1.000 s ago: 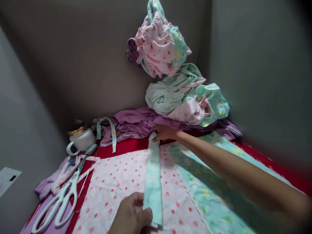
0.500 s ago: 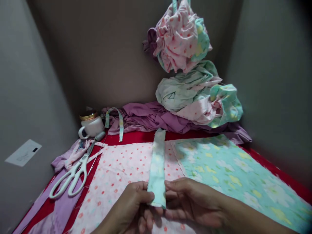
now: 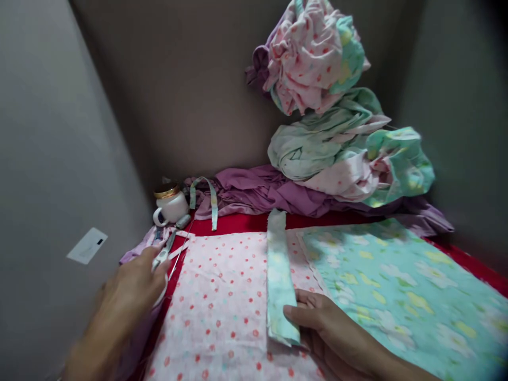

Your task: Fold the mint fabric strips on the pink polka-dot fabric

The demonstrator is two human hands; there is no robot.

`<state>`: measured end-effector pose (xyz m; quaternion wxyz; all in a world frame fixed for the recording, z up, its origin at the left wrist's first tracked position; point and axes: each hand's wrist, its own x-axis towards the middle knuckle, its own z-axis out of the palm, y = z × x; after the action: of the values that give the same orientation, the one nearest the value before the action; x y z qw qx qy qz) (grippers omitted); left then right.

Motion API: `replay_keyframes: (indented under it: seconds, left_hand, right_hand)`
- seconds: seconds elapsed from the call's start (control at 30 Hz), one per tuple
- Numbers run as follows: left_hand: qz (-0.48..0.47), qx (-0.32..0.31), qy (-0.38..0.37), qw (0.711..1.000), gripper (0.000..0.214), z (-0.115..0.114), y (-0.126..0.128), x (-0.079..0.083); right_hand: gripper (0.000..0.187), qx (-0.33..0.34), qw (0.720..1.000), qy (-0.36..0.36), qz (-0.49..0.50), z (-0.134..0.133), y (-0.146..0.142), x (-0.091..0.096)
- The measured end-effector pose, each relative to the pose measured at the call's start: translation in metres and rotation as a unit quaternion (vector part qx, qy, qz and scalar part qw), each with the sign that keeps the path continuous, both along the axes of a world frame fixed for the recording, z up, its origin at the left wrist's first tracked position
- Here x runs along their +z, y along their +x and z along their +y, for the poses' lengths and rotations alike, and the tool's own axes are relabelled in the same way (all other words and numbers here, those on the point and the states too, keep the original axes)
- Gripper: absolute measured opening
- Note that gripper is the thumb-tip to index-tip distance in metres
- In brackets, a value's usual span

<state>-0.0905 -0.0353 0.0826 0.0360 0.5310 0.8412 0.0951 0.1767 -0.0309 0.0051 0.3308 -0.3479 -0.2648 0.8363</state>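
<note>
1. Far left: white paper slip (image 3: 87, 245) lies on the grey floor; it sits further right in view than 0.5 s ago, so the cam has swung left.
2. My left hand (image 3: 133, 286) has let go of the strip and gone out left. It's now over the scissors (image 3: 163, 256), covering the handles; only the blade end shows past the fingers. Blurry, so I can't tell whether the fingers grip the handles or just rest on them.
3. Behind that: white mug (image 3: 171, 205) w/ gold lid by the wall, loose mint ribbon (image 3: 211, 198) looped next to it. Neither has moved.
4. Centre: pink dotted fabric (image 3: 222, 296) lies flat on the red surface (image 3: 238, 224).
5. On top of it, the mint strip (image 3: 279, 275) runs front to back, far end near the purple cloth (image 3: 273, 191), as before.
6. My right hand (image 3: 329, 330) holds the strip's near end alone now, thumb pinching it at the edge. 0.5 s ago both hands held it.
7. Right: mint floral fabric (image 3: 397, 286) lies flat, just beside the pink piece.
8. Back right: crumpled fabric pile (image 3: 337, 121) stacked against the wall, unchanged.
</note>
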Motion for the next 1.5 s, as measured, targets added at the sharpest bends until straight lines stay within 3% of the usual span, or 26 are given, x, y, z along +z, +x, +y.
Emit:
replay_keyframes:
  seconds: [0.1, 0.23, 0.37, 0.47, 0.53, 0.63, 0.73, 0.83, 0.87, 0.9, 0.93, 0.97, 1.03, 1.1, 1.2, 1.5]
  left_hand:
    - [0.074, 0.016, -0.102, 0.992, 0.046, 0.006, -0.03, -0.02]
    - [0.124, 0.059, -0.139, 0.981, 0.045, 0.008, -0.047, -0.045]
    - [0.134, 0.009, -0.135, 0.982, 0.048, 0.002, -0.057, -0.041]
    - [0.134, 0.061, -0.14, 0.979, 0.046, -0.001, -0.059, -0.042]
    - [0.117, 0.048, -0.141, 0.982, 0.048, -0.001, -0.059, -0.047]
    - [0.103, 0.032, -0.125, 0.986, 0.05, 0.001, -0.063, -0.052]
    - [0.111, 0.075, -0.082, 0.988, 0.046, 0.004, -0.057, -0.046]
    - [0.001, 0.085, 0.075, 0.994, 0.037, 0.002, -0.019, -0.036]
    - [-0.109, 0.077, 0.135, 0.982, 0.031, 0.0, 0.0, -0.036]
    - [-0.249, 0.051, 0.137, 0.957, 0.023, -0.002, 0.02, -0.039]
    - [-0.395, 0.015, 0.077, 0.915, 0.023, -0.005, 0.041, -0.043]
    - [-0.523, -0.008, -0.005, 0.852, 0.027, -0.008, 0.059, -0.049]
    - [-0.651, -0.021, -0.091, 0.753, 0.033, -0.012, 0.088, -0.062]
    - [-0.707, -0.023, -0.125, 0.696, 0.036, -0.015, 0.101, -0.072]
    - [-0.735, -0.03, -0.138, 0.663, 0.039, -0.016, 0.103, -0.077]
    - [-0.723, -0.04, -0.179, 0.666, 0.047, -0.012, 0.11, -0.081]
  right_hand:
    - [0.012, -0.01, 1.0, -0.005, -0.01, 0.001, 0.001, 0.002]
    - [0.01, -0.012, 1.0, -0.011, -0.022, 0.003, 0.001, 0.004]
    - [0.024, -0.012, 0.999, -0.02, -0.022, 0.003, 0.001, 0.003]
    - [0.036, -0.021, 0.999, -0.032, -0.018, 0.002, 0.0, 0.0]
    - [0.037, -0.027, 0.999, -0.034, -0.022, 0.002, 0.0, -0.001]
    - [0.03, -0.03, 0.999, -0.035, -0.028, 0.003, 0.0, 0.0]
    - [0.016, -0.03, 0.998, -0.044, -0.032, 0.004, 0.0, 0.004]
    - [0.004, -0.033, 0.997, -0.056, -0.035, 0.005, 0.001, 0.005]
    - [0.004, -0.036, 0.997, -0.063, -0.037, 0.005, 0.001, 0.005]
    - [0.004, -0.039, 0.996, -0.07, -0.037, 0.006, 0.002, 0.003]
    - [0.005, -0.044, 0.995, -0.078, -0.036, 0.006, 0.003, 0.002]
    - [0.006, -0.049, 0.995, -0.082, -0.033, 0.007, 0.003, 0.001]
    - [0.009, -0.058, 0.994, -0.087, -0.025, 0.007, 0.004, 0.0]
    - [0.013, -0.058, 0.994, -0.091, -0.017, 0.008, 0.004, 0.002]
    - [0.019, -0.053, 0.994, -0.098, -0.008, 0.007, 0.003, 0.005]
    - [0.017, -0.065, 0.992, -0.105, -0.006, 0.007, 0.001, 0.008]
